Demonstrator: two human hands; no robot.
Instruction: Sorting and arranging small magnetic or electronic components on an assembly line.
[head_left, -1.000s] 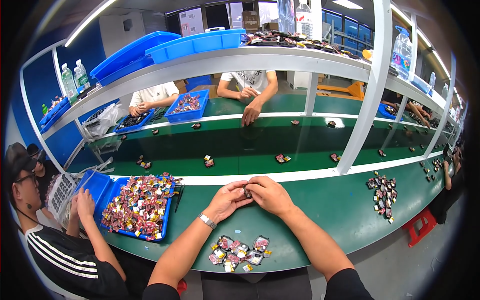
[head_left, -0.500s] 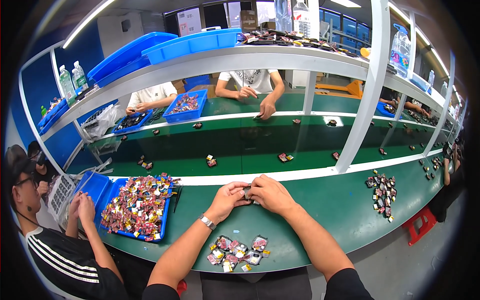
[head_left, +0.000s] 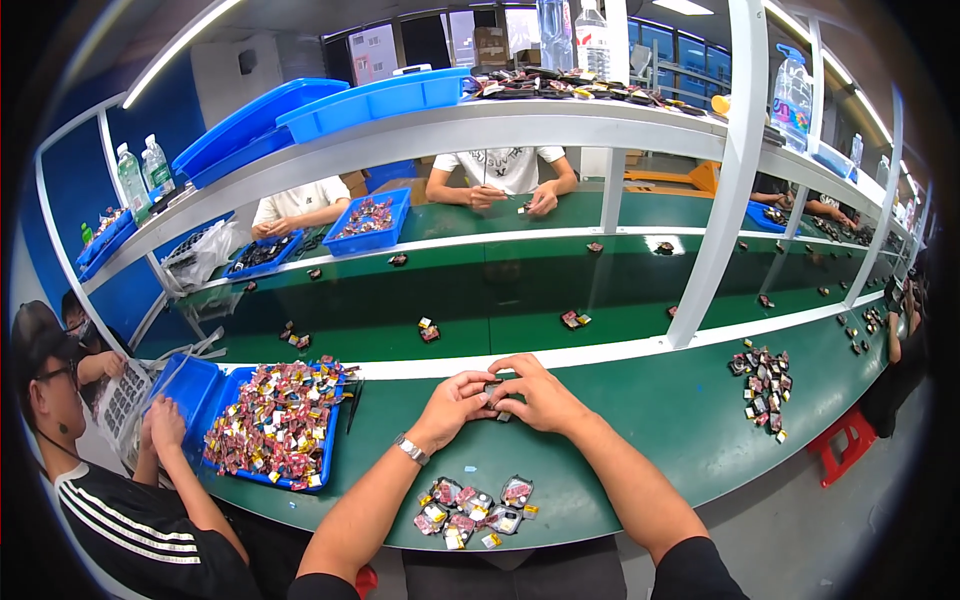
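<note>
My left hand [head_left: 455,402] and my right hand [head_left: 537,394] meet at the middle of the green worktable [head_left: 660,420], fingers pinched together on one small dark part [head_left: 493,390] held between them. A watch sits on my left wrist. Just in front of me lies a cluster of small bagged parts [head_left: 475,508] near the table's front edge.
A blue tray [head_left: 275,425] heaped with red and yellow parts stands to my left, with a seated person [head_left: 120,500] in a black striped shirt beside it. Loose parts [head_left: 763,377] lie at right. A conveyor belt [head_left: 500,300] carries scattered parts; other workers sit across it under shelves holding blue bins.
My hands have stayed together at the same spot, fingers shifting slightly on the small part. The worker across the belt has pulled an arm back.
</note>
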